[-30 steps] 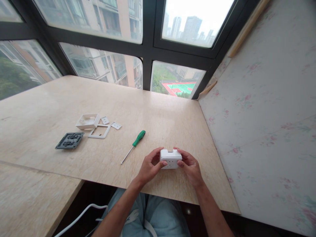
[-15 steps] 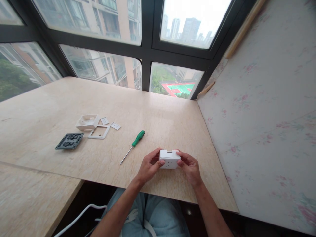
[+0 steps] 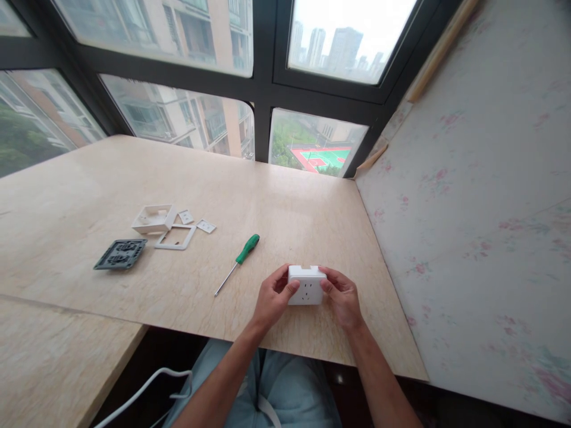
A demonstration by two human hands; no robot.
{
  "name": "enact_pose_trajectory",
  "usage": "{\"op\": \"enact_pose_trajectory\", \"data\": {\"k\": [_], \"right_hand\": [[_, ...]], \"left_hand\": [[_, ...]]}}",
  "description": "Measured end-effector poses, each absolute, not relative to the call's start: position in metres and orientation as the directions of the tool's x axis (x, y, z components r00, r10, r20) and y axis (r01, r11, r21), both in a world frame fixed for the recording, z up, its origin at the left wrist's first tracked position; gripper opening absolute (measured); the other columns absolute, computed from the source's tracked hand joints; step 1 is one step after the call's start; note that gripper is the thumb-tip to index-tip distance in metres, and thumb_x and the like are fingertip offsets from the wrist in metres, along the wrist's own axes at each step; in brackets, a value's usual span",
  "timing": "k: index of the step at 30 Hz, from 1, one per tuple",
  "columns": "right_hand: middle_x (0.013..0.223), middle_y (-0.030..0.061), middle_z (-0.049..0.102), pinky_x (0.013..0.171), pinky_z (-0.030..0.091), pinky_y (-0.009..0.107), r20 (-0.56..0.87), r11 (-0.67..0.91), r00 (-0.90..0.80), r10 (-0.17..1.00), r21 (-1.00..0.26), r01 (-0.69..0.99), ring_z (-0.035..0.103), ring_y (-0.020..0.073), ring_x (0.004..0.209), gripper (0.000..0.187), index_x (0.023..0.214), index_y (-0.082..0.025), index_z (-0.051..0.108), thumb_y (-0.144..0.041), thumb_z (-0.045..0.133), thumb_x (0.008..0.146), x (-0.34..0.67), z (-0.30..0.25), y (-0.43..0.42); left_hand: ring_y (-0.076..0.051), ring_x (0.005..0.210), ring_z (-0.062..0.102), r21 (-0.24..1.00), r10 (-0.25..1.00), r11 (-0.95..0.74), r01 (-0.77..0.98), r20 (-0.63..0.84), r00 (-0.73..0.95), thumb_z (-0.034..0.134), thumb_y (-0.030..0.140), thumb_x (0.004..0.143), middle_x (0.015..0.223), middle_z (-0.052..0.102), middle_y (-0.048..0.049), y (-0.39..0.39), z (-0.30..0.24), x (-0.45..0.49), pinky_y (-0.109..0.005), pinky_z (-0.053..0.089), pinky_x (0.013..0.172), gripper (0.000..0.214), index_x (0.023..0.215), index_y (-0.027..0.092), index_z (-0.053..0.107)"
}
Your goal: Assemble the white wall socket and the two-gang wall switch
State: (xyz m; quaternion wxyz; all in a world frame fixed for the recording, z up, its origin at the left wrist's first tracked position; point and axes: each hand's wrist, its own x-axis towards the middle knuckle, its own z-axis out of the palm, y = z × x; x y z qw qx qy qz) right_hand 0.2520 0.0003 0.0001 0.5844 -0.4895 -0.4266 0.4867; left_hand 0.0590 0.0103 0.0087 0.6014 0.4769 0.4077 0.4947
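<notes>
A white wall socket (image 3: 306, 285) with its mounting box is held up on edge just above the beige table (image 3: 276, 202), its holed face turned toward me. My left hand (image 3: 273, 300) grips its left side, thumb on the front face. My right hand (image 3: 342, 297) grips the right side, fingers curled round the edge. A green-handled screwdriver (image 3: 236, 264) lies on the table a short way left of my left hand, tip pointing toward me.
Further left lie a white mounting box (image 3: 151, 219), a white frame (image 3: 175, 237), two small white caps (image 3: 196, 221) and a grey switch module (image 3: 119, 254). A flowered wall panel (image 3: 473, 202) bounds the table's right side; windows stand behind. A white cable (image 3: 143, 395) hangs below the front edge.
Both hands have tilted the socket so its holed face points more toward me; it sits in nearly the same spot. The camera has shifted slightly.
</notes>
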Motion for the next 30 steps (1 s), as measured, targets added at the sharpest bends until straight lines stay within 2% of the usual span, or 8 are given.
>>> {"op": "enact_pose_trajectory", "data": {"k": [4, 13, 24, 27, 30], "right_hand": [[0.098, 0.0054, 0.082, 0.076, 0.061, 0.034, -0.023, 0.007, 0.193, 0.981, -0.988, -0.154, 0.074, 0.0209, 0.085, 0.03, 0.098, -0.026, 0.081, -0.04, 0.087, 0.072, 0.249, 0.003, 0.002], [0.086, 0.005, 0.081, 0.062, 0.058, 0.028, -0.101, -0.037, 0.253, 0.962, -0.969, -0.245, 0.072, 0.018, 0.07, 0.033, 0.091, -0.022, 0.08, -0.041, 0.089, 0.066, 0.238, 0.008, 0.0], [0.083, 0.0038, 0.08, 0.062, 0.055, 0.029, -0.174, -0.093, 0.275, 0.946, -0.954, -0.286, 0.069, 0.0177, 0.069, 0.037, 0.088, -0.022, 0.078, -0.046, 0.09, 0.063, 0.236, 0.014, 0.002], [0.087, 0.0039, 0.079, 0.066, 0.056, 0.03, -0.189, -0.114, 0.257, 0.948, -0.953, -0.282, 0.07, 0.0188, 0.075, 0.039, 0.094, -0.023, 0.078, -0.048, 0.087, 0.067, 0.236, 0.012, 0.003], [0.101, 0.0055, 0.078, 0.073, 0.058, 0.033, -0.209, -0.137, 0.211, 0.955, -0.941, -0.311, 0.071, 0.0214, 0.087, 0.044, 0.106, -0.024, 0.076, -0.052, 0.083, 0.072, 0.235, 0.011, 0.004]], "left_hand": [[-0.023, 0.093, 0.069, 0.98, 0.987, 0.075, -0.186, -0.046, 0.153, 0.068, 0.052, 0.085, 0.101, 0.074, -0.0078, 0.012, 0.015, 0.066, -0.032, 0.056, 0.081, 0.042, 0.106, 0.016, 0.067], [-0.021, 0.088, 0.065, 0.982, 0.997, 0.055, -0.181, -0.044, 0.063, 0.064, 0.05, 0.087, 0.095, 0.07, -0.0049, 0.005, 0.017, 0.076, -0.029, 0.052, 0.077, 0.037, 0.104, 0.017, 0.066], [-0.018, 0.08, 0.06, 0.969, 0.993, 0.122, -0.215, -0.119, 0.025, 0.066, 0.051, 0.083, 0.087, 0.066, -0.0025, 0.007, 0.025, 0.085, -0.026, 0.048, 0.07, 0.035, 0.096, 0.018, 0.067], [-0.017, 0.076, 0.058, 0.97, 0.988, 0.155, -0.186, -0.154, 0.017, 0.067, 0.052, 0.081, 0.083, 0.064, -0.0024, 0.016, 0.025, 0.085, -0.025, 0.046, 0.066, 0.036, 0.091, 0.017, 0.066], [-0.014, 0.067, 0.053, 0.953, 0.972, 0.235, -0.189, -0.233, 0.033, 0.068, 0.053, 0.077, 0.073, 0.059, -0.0004, 0.029, 0.025, 0.082, -0.024, 0.041, 0.06, 0.037, 0.079, 0.017, 0.062]]}}
